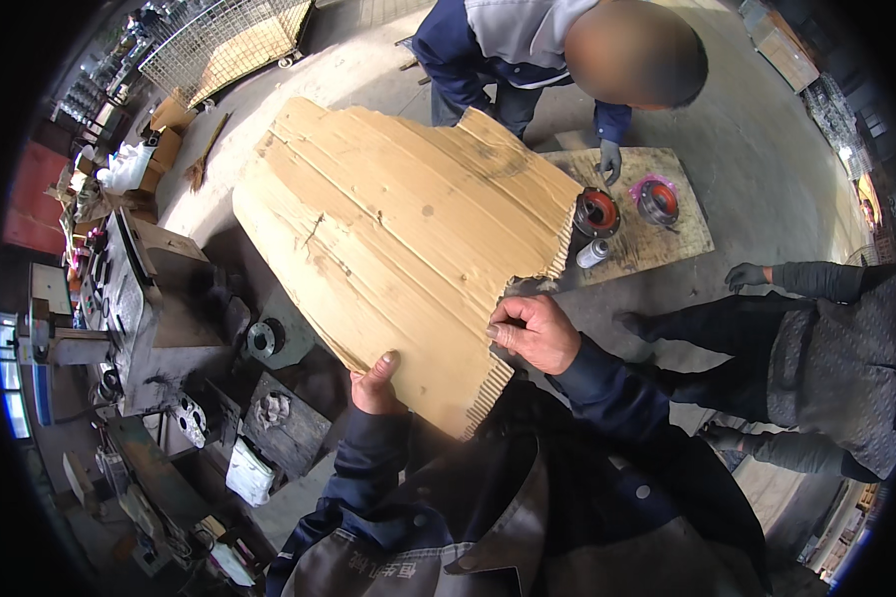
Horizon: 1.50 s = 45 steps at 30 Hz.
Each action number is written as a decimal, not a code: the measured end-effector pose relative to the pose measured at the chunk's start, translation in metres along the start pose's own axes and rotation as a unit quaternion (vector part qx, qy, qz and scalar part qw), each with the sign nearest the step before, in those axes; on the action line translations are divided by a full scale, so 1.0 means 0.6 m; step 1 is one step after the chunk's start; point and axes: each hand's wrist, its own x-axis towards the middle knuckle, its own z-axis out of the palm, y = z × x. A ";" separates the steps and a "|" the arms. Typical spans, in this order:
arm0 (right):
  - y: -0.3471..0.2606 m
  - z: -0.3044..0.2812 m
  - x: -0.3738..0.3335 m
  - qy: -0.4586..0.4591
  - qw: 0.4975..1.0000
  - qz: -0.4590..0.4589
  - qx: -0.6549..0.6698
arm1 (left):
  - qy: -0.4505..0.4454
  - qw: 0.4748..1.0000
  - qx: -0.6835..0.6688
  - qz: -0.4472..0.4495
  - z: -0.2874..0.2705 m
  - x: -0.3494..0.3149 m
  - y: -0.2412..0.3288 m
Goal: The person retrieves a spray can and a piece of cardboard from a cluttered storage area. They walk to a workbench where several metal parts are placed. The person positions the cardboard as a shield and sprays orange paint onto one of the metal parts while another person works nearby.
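Note:
A large brown cardboard sheet (398, 229), creased and stained, spreads out in front of me. Its right and far edges are torn ragged, with the corrugation showing. My left hand (376, 386) grips the near left edge, thumb on top and the fingers hidden underneath. At the torn right edge, my right hand (536, 334) is closed, thumb and fingers pinching the cardboard's rim. Whether a loose scrap is also in that pinch, I cannot tell.
Beyond the sheet, a person (528, 50) in a grey glove leans over a worktable (657, 249). Two round parts with red-orange insides (599, 211) and a spray can (593, 254) stand there. Another person (826, 368) is at right. Machinery (169, 308) stands left; a wire cage cart (229, 50) far left.

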 end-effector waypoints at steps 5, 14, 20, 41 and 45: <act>0.002 0.002 0.001 0.027 0.994 -0.078 -0.075 | 0.022 0.999 -0.022 -0.031 -0.010 -0.007 -0.014; -0.008 0.022 0.006 0.094 0.947 -0.182 -0.248 | 0.064 0.986 -0.061 -0.139 -0.034 0.004 -0.038; 0.005 0.002 0.007 0.027 0.978 -0.097 -0.183 | 0.051 0.978 -0.127 -0.158 0.009 -0.010 -0.026; 0.120 -0.041 -0.101 0.217 0.970 -0.026 -0.109 | 0.099 0.972 -0.064 -0.202 -0.063 -0.009 -0.082; 0.257 -0.064 -0.193 0.210 0.951 0.140 -0.180 | 0.127 0.974 -0.083 -0.171 -0.124 -0.005 -0.112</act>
